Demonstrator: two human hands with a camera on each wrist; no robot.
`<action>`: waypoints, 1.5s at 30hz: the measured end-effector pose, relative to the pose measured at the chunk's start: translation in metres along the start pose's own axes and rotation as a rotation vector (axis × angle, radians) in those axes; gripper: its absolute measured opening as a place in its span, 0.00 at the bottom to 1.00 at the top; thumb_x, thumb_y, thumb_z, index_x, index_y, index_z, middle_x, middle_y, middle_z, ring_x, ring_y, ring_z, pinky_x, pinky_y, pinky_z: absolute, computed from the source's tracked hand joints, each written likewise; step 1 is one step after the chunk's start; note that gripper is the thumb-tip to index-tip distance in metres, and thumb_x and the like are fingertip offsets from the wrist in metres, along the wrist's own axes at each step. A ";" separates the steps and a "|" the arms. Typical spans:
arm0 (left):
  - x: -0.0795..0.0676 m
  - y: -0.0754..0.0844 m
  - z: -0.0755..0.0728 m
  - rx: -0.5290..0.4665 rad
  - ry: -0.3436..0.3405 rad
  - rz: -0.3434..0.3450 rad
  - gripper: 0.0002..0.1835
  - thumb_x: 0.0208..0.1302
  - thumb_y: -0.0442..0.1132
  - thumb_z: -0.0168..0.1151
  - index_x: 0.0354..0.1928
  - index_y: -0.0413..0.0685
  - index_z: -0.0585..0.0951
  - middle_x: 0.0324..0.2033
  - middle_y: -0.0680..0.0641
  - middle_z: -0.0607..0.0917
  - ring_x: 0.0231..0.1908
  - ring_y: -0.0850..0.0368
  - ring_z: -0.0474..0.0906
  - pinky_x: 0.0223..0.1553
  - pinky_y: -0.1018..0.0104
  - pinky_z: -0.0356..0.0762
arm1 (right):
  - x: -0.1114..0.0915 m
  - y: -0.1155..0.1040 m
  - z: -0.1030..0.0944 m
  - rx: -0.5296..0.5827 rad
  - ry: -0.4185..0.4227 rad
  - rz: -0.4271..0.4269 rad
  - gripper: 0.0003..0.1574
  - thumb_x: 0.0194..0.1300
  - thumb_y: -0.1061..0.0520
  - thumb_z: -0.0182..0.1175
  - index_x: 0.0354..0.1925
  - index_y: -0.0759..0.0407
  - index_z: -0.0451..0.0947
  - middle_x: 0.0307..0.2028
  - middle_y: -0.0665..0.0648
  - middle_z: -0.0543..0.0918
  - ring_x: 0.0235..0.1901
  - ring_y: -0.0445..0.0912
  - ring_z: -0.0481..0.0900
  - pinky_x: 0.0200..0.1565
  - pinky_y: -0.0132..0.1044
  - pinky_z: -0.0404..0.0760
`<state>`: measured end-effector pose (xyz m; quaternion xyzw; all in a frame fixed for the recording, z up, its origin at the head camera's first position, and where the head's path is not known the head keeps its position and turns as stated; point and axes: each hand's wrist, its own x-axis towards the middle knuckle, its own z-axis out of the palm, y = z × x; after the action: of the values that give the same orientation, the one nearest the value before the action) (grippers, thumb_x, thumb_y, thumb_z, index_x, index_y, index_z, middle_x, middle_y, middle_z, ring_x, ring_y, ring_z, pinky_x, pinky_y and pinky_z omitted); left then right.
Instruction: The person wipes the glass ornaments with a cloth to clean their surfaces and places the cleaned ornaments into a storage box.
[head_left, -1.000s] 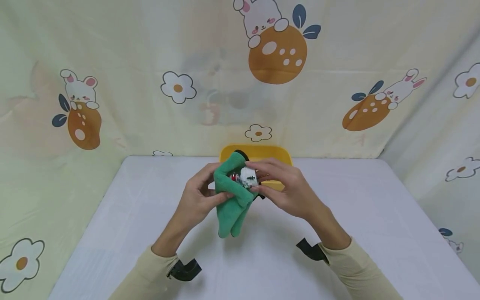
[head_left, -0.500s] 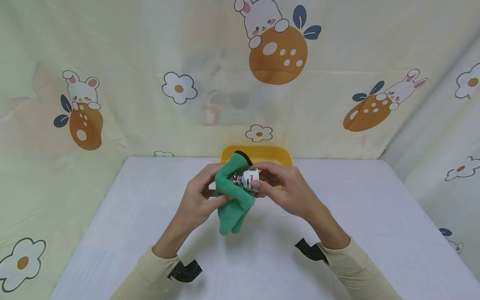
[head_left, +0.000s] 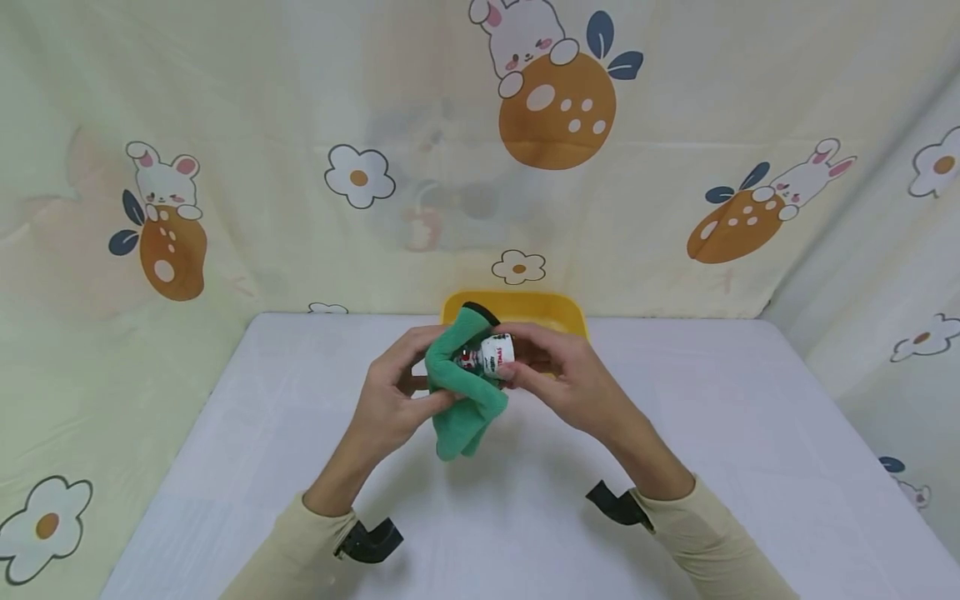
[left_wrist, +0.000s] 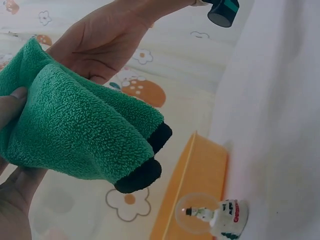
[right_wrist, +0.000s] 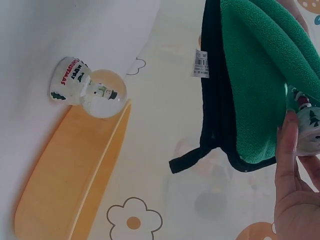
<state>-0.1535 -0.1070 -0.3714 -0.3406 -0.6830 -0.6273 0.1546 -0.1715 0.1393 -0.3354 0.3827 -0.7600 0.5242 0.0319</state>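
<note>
A small snow globe [head_left: 497, 354] with a white printed base lies on its side between the hands, lifted over the table. My right hand [head_left: 573, 379] grips it by the base with thumb and fingers. Its dome is tucked into a fold of a green towel [head_left: 459, 421], which has dark edging and a white tag [right_wrist: 200, 63] in the right wrist view. My left hand [head_left: 390, 400] holds the towel around the dome, thumb in front; most of its fingers are hidden behind the cloth. Red and white show inside the dome.
At the back of the white table [head_left: 300, 467] sits a yellow bin [head_left: 558, 310], partly behind my right hand. Beside it stands a second snow globe [right_wrist: 70, 82] with a snowman inside, hidden in the head view. A patterned curtain [head_left: 420, 83] hangs behind.
The snow globe has turned in my right hand: its base showed a tree print and now shows red lettering. The towel's hanging end has risen slightly.
</note>
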 end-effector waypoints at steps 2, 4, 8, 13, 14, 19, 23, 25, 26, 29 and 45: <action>0.000 -0.001 0.000 -0.002 0.005 -0.012 0.34 0.56 0.20 0.70 0.66 0.39 0.74 0.60 0.40 0.78 0.58 0.49 0.79 0.42 0.55 0.89 | 0.000 0.001 0.000 -0.023 0.005 -0.020 0.28 0.66 0.65 0.67 0.63 0.59 0.76 0.48 0.54 0.84 0.39 0.47 0.86 0.45 0.38 0.89; -0.001 0.000 0.000 -0.005 0.010 -0.031 0.33 0.57 0.20 0.70 0.66 0.40 0.74 0.60 0.40 0.79 0.57 0.50 0.79 0.43 0.55 0.89 | 0.001 0.002 0.000 -0.050 0.009 -0.036 0.29 0.65 0.65 0.68 0.64 0.59 0.76 0.51 0.54 0.84 0.42 0.45 0.85 0.47 0.38 0.88; -0.001 0.000 -0.001 -0.026 0.012 -0.073 0.32 0.59 0.21 0.69 0.66 0.42 0.74 0.60 0.43 0.78 0.57 0.50 0.78 0.44 0.55 0.88 | 0.001 0.003 0.000 -0.107 0.012 -0.076 0.32 0.64 0.66 0.68 0.66 0.59 0.75 0.56 0.56 0.82 0.45 0.45 0.84 0.49 0.37 0.88; -0.001 -0.001 -0.001 -0.059 0.007 -0.122 0.32 0.60 0.21 0.68 0.66 0.43 0.74 0.60 0.43 0.78 0.56 0.48 0.78 0.46 0.55 0.88 | 0.001 0.005 0.001 -0.187 0.018 -0.139 0.35 0.63 0.67 0.69 0.67 0.59 0.73 0.59 0.57 0.80 0.46 0.46 0.85 0.50 0.37 0.87; -0.001 -0.002 -0.002 -0.061 0.005 -0.130 0.32 0.60 0.22 0.68 0.66 0.43 0.74 0.60 0.43 0.78 0.55 0.48 0.79 0.46 0.55 0.88 | 0.001 0.005 0.001 -0.203 0.020 -0.150 0.35 0.63 0.67 0.69 0.67 0.59 0.73 0.59 0.58 0.80 0.46 0.46 0.85 0.50 0.38 0.87; -0.001 -0.002 -0.002 -0.063 -0.004 -0.176 0.32 0.61 0.24 0.69 0.67 0.45 0.74 0.60 0.43 0.79 0.54 0.46 0.80 0.46 0.56 0.87 | 0.000 0.006 0.001 -0.272 0.032 -0.199 0.36 0.59 0.67 0.72 0.65 0.58 0.76 0.56 0.57 0.80 0.49 0.47 0.84 0.49 0.38 0.88; -0.001 -0.002 -0.003 -0.065 -0.013 -0.210 0.33 0.61 0.25 0.69 0.68 0.46 0.74 0.60 0.44 0.79 0.54 0.44 0.81 0.47 0.56 0.87 | -0.001 0.006 0.000 -0.331 0.048 -0.259 0.34 0.55 0.68 0.74 0.61 0.57 0.80 0.54 0.57 0.80 0.53 0.50 0.80 0.51 0.32 0.85; 0.000 -0.002 -0.004 -0.058 -0.021 -0.226 0.33 0.62 0.26 0.70 0.68 0.47 0.74 0.61 0.44 0.78 0.55 0.44 0.80 0.47 0.56 0.87 | 0.000 0.006 0.000 -0.364 0.051 -0.294 0.34 0.53 0.69 0.75 0.59 0.57 0.81 0.54 0.58 0.80 0.54 0.51 0.79 0.54 0.28 0.83; 0.000 -0.002 -0.004 -0.054 -0.023 -0.234 0.33 0.62 0.26 0.70 0.69 0.47 0.74 0.61 0.44 0.78 0.56 0.44 0.80 0.47 0.56 0.87 | 0.000 0.006 0.000 -0.379 0.051 -0.313 0.33 0.52 0.70 0.75 0.58 0.57 0.82 0.54 0.59 0.80 0.55 0.52 0.79 0.55 0.27 0.82; 0.000 -0.003 -0.004 -0.037 -0.022 -0.253 0.33 0.62 0.27 0.70 0.69 0.47 0.73 0.62 0.45 0.78 0.57 0.43 0.80 0.48 0.57 0.87 | 0.001 0.007 -0.001 -0.405 0.042 -0.359 0.33 0.51 0.72 0.75 0.57 0.57 0.82 0.54 0.60 0.80 0.56 0.54 0.79 0.57 0.26 0.80; 0.001 0.000 -0.001 -0.115 0.009 -0.240 0.34 0.62 0.26 0.70 0.70 0.46 0.72 0.62 0.43 0.77 0.58 0.42 0.78 0.50 0.56 0.86 | -0.002 0.004 -0.001 -0.264 0.061 -0.213 0.38 0.59 0.67 0.72 0.67 0.59 0.75 0.55 0.58 0.82 0.47 0.47 0.87 0.49 0.38 0.87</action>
<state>-0.1545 -0.1075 -0.3710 -0.2620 -0.6810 -0.6811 0.0615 -0.1729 0.1421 -0.3391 0.4377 -0.7759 0.4250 0.1604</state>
